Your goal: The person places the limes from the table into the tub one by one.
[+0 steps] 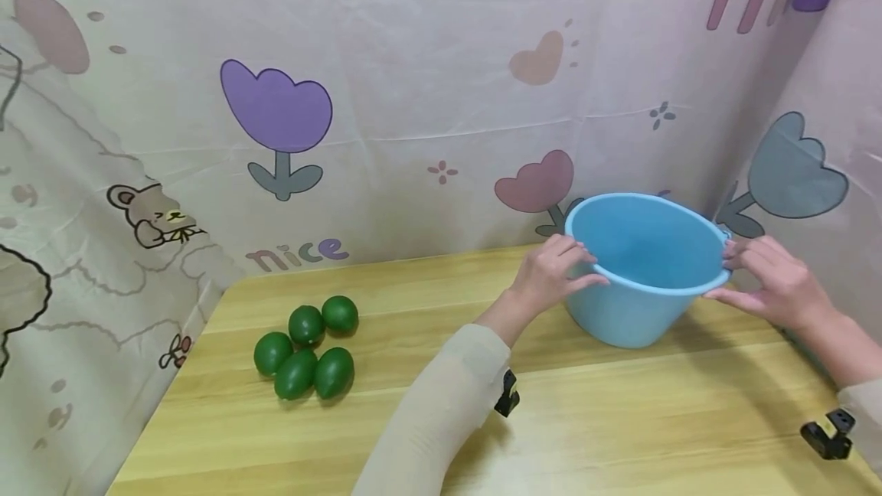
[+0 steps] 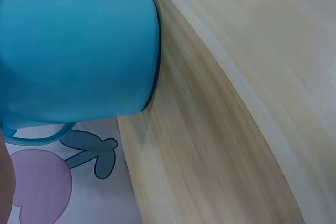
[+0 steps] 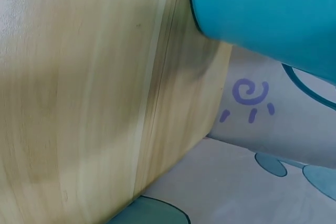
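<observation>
A light blue plastic bucket [image 1: 623,316] stands upright at the back right of the table, its base right at the tabletop. My left hand [image 1: 547,274] grips the left side of its rim, with the fingers over the edge and the thumb along the front. On the opposite side, my right hand [image 1: 782,282] holds the rim in the same way. The inside of the bucket that shows is bare blue, though its floor is hidden. Below the rim hangs a blue handle [image 2: 44,140], seen in the left wrist view. Both wrist views show the bucket's smooth outer wall [image 3: 273,14].
Several dark green, oval, lime-like fruits [image 1: 296,373] lie grouped on the left part of the wooden table [image 1: 400,312]. A printed cloth [image 1: 413,60] hangs close behind the table and along both sides. A small black device [image 1: 829,433] is strapped under the right wrist.
</observation>
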`<state>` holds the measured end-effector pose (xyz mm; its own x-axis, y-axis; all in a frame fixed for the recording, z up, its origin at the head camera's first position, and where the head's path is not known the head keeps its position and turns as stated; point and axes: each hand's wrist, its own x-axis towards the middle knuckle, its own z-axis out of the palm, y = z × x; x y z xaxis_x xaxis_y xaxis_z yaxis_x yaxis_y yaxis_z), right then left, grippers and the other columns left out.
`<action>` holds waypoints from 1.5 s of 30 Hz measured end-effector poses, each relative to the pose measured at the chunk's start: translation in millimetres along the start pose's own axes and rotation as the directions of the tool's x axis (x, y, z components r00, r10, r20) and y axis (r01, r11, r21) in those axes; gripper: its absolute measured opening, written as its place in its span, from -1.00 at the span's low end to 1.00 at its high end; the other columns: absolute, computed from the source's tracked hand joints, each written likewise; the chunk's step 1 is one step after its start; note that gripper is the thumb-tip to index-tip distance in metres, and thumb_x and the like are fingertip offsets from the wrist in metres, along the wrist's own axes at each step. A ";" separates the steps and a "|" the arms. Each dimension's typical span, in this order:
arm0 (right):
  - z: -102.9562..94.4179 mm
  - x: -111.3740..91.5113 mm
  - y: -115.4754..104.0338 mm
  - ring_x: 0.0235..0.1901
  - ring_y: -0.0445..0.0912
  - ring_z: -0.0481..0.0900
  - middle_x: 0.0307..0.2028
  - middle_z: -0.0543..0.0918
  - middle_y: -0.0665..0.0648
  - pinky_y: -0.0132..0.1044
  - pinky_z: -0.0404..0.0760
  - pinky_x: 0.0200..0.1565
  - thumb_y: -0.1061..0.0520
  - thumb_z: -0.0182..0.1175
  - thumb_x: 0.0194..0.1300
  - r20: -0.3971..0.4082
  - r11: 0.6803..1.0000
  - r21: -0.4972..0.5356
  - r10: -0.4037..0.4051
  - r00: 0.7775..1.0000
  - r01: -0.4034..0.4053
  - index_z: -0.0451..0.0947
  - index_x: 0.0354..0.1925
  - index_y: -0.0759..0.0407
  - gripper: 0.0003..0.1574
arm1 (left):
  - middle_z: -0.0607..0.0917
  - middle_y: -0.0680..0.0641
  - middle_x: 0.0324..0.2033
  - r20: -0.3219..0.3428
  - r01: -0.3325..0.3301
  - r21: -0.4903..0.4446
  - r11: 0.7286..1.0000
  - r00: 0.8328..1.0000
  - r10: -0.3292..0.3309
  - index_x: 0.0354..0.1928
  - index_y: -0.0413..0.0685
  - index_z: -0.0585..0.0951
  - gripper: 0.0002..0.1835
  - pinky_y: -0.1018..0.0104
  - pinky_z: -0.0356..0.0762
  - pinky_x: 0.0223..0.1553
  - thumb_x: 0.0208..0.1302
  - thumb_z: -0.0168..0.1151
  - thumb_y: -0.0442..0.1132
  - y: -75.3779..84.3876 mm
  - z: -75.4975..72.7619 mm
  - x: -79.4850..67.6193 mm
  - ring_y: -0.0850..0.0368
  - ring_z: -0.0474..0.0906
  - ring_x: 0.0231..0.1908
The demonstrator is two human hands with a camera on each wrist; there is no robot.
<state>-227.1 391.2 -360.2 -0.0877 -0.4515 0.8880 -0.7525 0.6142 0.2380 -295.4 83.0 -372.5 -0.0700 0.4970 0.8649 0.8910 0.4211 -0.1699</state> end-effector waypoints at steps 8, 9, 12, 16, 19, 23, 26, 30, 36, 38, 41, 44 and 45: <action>-2.5 6.9 0.8 -0.49 0.11 0.38 -0.56 0.54 0.34 -0.65 0.24 0.18 -0.44 0.06 0.19 0.066 0.999 0.015 -0.042 0.997 0.041 0.42 -0.60 0.41 -0.11 | 0.62 0.09 -0.41 -0.003 -0.005 0.018 1.000 1.000 0.005 -0.36 0.01 0.67 -0.59 0.68 0.43 -0.25 -0.05 0.40 0.19 -1.1 0.3 -3.4 0.25 0.51 -0.35; -2.9 7.8 1.4 -0.49 0.12 0.38 -0.55 0.54 0.34 -0.65 0.23 0.18 -0.44 0.05 0.20 0.073 0.999 0.014 -0.048 0.996 0.047 0.42 -0.60 0.40 -0.11 | 0.62 0.09 -0.41 -0.006 -0.006 0.023 1.000 1.000 0.006 -0.36 0.01 0.67 -0.58 0.68 0.44 -0.24 -0.04 0.39 0.20 -1.3 0.3 -3.5 0.25 0.51 -0.35; -4.2 9.0 3.1 -0.48 0.14 0.38 -0.52 0.53 0.37 -0.65 0.22 0.19 -0.43 0.02 0.22 0.084 0.999 0.007 -0.052 0.995 0.051 0.43 -0.59 0.43 -0.10 | 0.62 0.08 -0.41 -0.013 -0.006 0.013 1.000 1.000 0.006 -0.37 0.00 0.67 -0.59 0.68 0.44 -0.24 -0.08 0.43 0.18 -1.3 0.2 -2.7 0.24 0.51 -0.34; -3.5 7.8 3.3 -0.46 0.14 0.37 -0.51 0.52 0.37 -0.62 0.22 0.21 -0.43 0.01 0.23 0.079 0.999 0.001 -0.036 0.996 0.036 0.42 -0.57 0.45 -0.09 | 0.63 0.07 -0.40 -0.016 -0.009 0.004 1.000 1.000 0.009 -0.37 -0.01 0.66 -0.59 0.67 0.46 -0.18 -0.11 0.46 0.15 -1.6 -0.9 -2.1 0.23 0.53 -0.32; -0.5 6.7 2.6 -0.48 0.15 0.37 -0.53 0.52 0.37 -0.61 0.24 0.21 -0.43 0.02 0.23 0.048 1.000 -0.003 -0.031 0.998 0.031 0.41 -0.57 0.45 -0.09 | 0.65 0.08 -0.39 -0.018 -0.007 0.007 1.000 1.000 0.007 -0.36 -0.01 0.67 -0.59 0.65 0.46 -0.11 -0.09 0.44 0.15 -2.8 -1.7 -3.2 0.24 0.56 -0.29; 3.9 4.9 1.5 -0.52 0.14 0.36 -0.56 0.52 0.36 -0.63 0.24 0.19 -0.44 0.02 0.20 0.007 0.999 -0.021 -0.024 1.000 0.024 0.39 -0.57 0.44 -0.09 | 0.67 0.09 -0.41 -0.028 0.004 -0.002 1.000 1.000 -0.004 -0.38 -0.01 0.67 -0.57 0.66 0.45 -0.08 -0.12 0.44 0.18 -4.5 -2.7 -4.8 0.25 0.58 -0.28; 8.1 4.1 0.0 -0.54 0.14 0.35 -0.58 0.52 0.36 -0.63 0.26 0.18 -0.45 0.06 0.17 -0.035 1.000 -0.013 -0.016 0.999 0.015 0.39 -0.59 0.43 -0.09 | 0.68 0.10 -0.43 -0.037 0.010 -0.008 1.000 0.999 -0.011 -0.40 -0.01 0.68 -0.56 0.67 0.44 -0.08 -0.17 0.46 0.19 -5.4 -3.9 -6.0 0.26 0.57 -0.30; 13.2 4.8 -4.9 -0.57 0.16 0.34 -0.60 0.51 0.38 -0.62 0.29 0.16 -0.45 0.09 0.15 -0.096 1.000 0.000 -0.004 0.995 0.004 0.38 -0.61 0.44 -0.08 | 0.68 0.11 -0.44 -0.053 0.016 -0.012 1.000 0.998 -0.017 -0.40 -0.02 0.69 -0.55 0.67 0.45 -0.09 -0.18 0.46 0.19 -6.0 -4.1 -8.4 0.26 0.58 -0.30; 16.1 9.8 -16.1 -0.60 0.13 0.32 -0.61 0.50 0.34 -0.59 0.45 -0.03 -0.46 0.02 0.19 -0.117 0.998 -0.057 -0.012 0.993 0.006 0.37 -0.59 0.42 -0.08 | 0.66 0.09 -0.44 -0.071 0.013 -0.012 1.000 0.997 -0.013 -0.40 -0.02 0.69 -0.54 0.67 0.46 -0.15 -0.18 0.47 0.20 -5.1 -6.5 -12.1 0.26 0.57 -0.31; 18.4 11.4 -19.2 -0.61 0.12 0.32 -0.61 0.50 0.31 -0.45 0.51 -0.26 -0.48 0.01 0.19 -0.126 0.997 -0.078 -0.010 0.992 0.001 0.37 -0.59 0.40 -0.08 | 0.66 0.09 -0.44 -0.075 0.007 -0.005 1.000 0.997 -0.008 -0.40 -0.03 0.68 -0.53 0.66 0.46 -0.15 -0.19 0.47 0.20 -5.0 -8.6 -14.0 0.26 0.56 -0.32; 22.2 11.4 -21.9 -0.62 0.11 0.31 -0.61 0.49 0.30 -0.20 0.37 -0.49 -0.49 -0.01 0.18 -0.145 0.994 -0.109 -0.006 0.989 -0.010 0.37 -0.59 0.39 -0.08 | 0.67 0.07 -0.43 -0.081 0.002 -0.010 1.000 0.997 -0.003 -0.41 -0.04 0.67 -0.53 0.64 0.47 -0.11 -0.19 0.48 0.19 -5.1 -11.5 -16.1 0.24 0.57 -0.31; 25.7 10.8 -22.6 -0.61 0.14 0.30 -0.60 0.49 0.32 -0.17 0.38 -0.49 -0.48 -0.01 0.19 -0.157 0.992 -0.124 -0.014 0.988 -0.006 0.37 -0.59 0.39 -0.08 | 0.68 0.05 -0.42 -0.091 0.005 -0.023 1.000 0.996 -0.007 -0.41 -0.07 0.67 -0.53 0.63 0.47 -0.09 -0.19 0.49 0.17 -5.5 -13.5 -17.7 0.23 0.58 -0.30; 26.8 10.7 -22.8 -0.61 0.14 0.30 -0.59 0.49 0.32 -0.19 0.40 -0.47 -0.48 -0.01 0.20 -0.161 0.992 -0.128 -0.017 0.987 -0.003 0.37 -0.59 0.39 -0.08 | 0.68 0.05 -0.42 -0.094 0.007 -0.028 1.000 0.995 -0.010 -0.40 -0.07 0.66 -0.53 0.62 0.47 -0.09 -0.20 0.49 0.16 -5.8 -14.2 -18.3 0.22 0.57 -0.30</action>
<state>-228.4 355.0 -366.7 0.0314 -0.3521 0.9354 -0.6625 0.6934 0.2833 -292.9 60.7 -380.7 -0.0362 0.4191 0.9072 0.9028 0.4030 -0.1502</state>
